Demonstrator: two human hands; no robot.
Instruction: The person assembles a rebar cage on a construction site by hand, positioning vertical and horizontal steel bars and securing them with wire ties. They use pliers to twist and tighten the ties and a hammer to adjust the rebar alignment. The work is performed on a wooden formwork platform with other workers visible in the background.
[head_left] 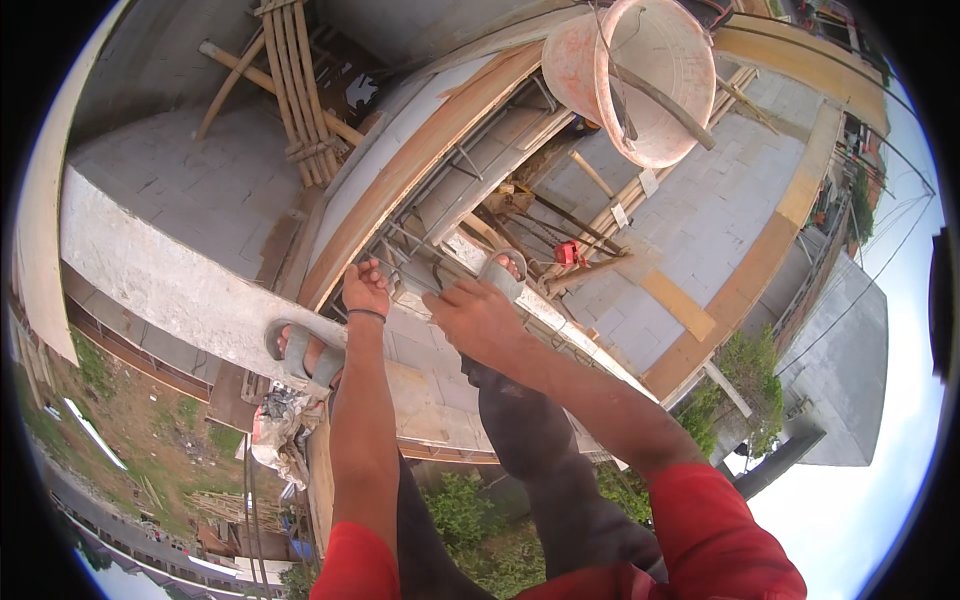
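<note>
Reaching forward from red sleeves (720,530), both bare forearms (362,430) converge on a cage of steel bars (402,236), located just beyond and between the hands. Left hand (367,288): fingers curled inward, wrist ringed by a dark band (366,314). Right hand (475,318): back uppermost, fingers bent and directed toward the left hand, the two set apart. From where I stand, I cannot tell whether either hand pinches anything. Right sandalled foot (508,270): just past the right hand. Left sandalled foot (305,355): nearer than the left hand and to its left. Farther beyond the right hand are a tilted pinkish bucket (575,75) and two white slips (648,182); any writing on these slips is too small to read.
</note>
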